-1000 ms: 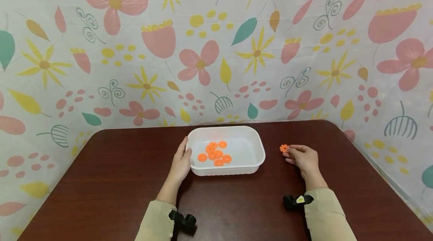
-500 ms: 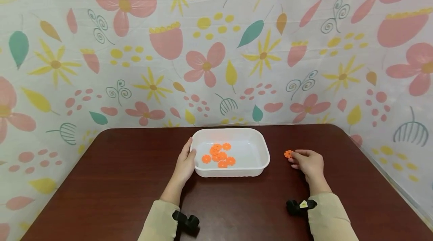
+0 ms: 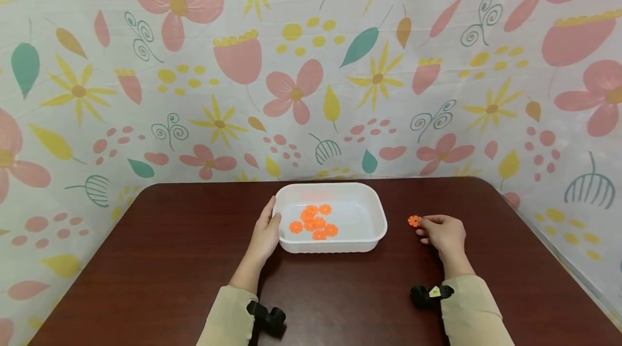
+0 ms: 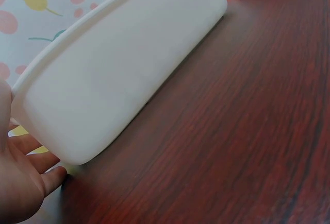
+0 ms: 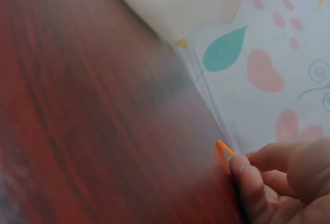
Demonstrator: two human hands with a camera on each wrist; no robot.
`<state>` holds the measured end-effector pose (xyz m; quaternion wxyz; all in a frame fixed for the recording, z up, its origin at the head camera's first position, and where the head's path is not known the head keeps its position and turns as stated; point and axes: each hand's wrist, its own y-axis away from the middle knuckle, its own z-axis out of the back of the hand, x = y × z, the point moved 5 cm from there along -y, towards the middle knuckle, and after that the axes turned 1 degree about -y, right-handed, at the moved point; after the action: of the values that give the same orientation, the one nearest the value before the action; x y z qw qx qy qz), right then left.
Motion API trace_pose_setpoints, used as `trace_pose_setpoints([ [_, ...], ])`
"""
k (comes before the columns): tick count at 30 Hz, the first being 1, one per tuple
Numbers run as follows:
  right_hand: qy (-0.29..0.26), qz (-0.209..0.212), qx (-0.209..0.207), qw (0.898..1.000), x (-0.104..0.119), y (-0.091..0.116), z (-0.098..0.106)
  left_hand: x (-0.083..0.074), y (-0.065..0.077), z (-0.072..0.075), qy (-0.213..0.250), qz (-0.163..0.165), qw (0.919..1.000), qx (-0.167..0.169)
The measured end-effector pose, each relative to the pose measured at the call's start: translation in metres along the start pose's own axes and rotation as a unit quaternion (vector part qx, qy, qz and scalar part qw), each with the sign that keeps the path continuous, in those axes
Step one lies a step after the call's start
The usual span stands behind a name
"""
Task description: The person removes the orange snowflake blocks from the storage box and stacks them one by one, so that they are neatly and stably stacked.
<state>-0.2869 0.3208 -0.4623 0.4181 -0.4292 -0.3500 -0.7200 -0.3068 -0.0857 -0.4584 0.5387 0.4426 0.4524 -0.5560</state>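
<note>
A white rectangular plastic tray [image 3: 350, 248] stands on the table, with several orange notched, flower-shaped discs [image 3: 296, 226] lying inside, mostly in its left half and partly overlapping. My left hand [image 3: 264, 232] grips the tray's left end, thumb at the rim and fingers against the outer wall, as the left wrist view also shows. To the right of the tray, my right hand [image 3: 443, 235] pinches one orange notched disc [image 3: 413, 221] between thumb and fingertips, low over the table. In the right wrist view that disc [image 5: 225, 151] appears nearly edge-on; whether it touches the table I cannot tell.
The dark red-brown wooden table [image 3: 160, 259] reaches back to a white cloth [image 3: 301, 38] printed with flowers and leaves. A black wrist camera [image 3: 266, 318] is strapped at the left sleeve, another black camera [image 3: 430, 296] at the right.
The head view has shifted slightly. Against the tray, my right hand with its disc has come down a little since one second ago. The left hand keeps its hold on the tray.
</note>
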Motion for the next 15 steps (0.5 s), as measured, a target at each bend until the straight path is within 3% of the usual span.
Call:
trace_pose_setpoints([
  [8, 0.017, 0.003, 0.0, 1.0, -0.0045, 0.0001, 0.0033, -0.0003, 0.0015, -0.0021, -0.003, -0.006, 1.0, -0.002],
  [15, -0.005, 0.007, -0.003, 1.0, -0.0027, -0.0004, 0.0039, -0.0015, 0.002, -0.0004, -0.002, -0.009, 0.9999, -0.005],
])
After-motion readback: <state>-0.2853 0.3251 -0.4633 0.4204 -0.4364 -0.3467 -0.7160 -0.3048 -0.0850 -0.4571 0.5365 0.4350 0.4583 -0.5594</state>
